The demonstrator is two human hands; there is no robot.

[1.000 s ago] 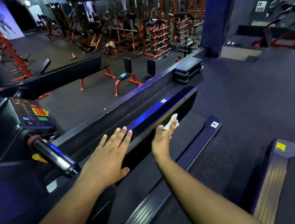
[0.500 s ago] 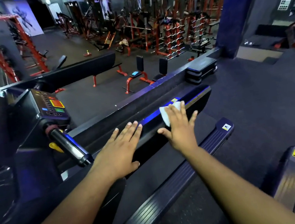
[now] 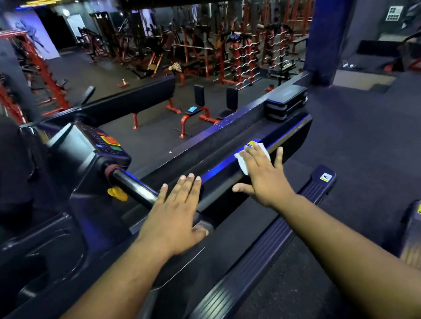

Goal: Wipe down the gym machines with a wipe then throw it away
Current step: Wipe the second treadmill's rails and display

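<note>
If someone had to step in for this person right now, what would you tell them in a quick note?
Left hand: flat, fingers straight, resting on the treadmill's side rail.
Right hand: flat, pressing the white wipe onto the rail's top, beside a yellow sticker.
Done: wiping of this rail is under way; how much is covered cannot be told.
Left: finish the rail toward its far end, wipe the console and handle bar, then bin the wipe. No bin in view.

Two bare forearms, no sleeves visible
</note>
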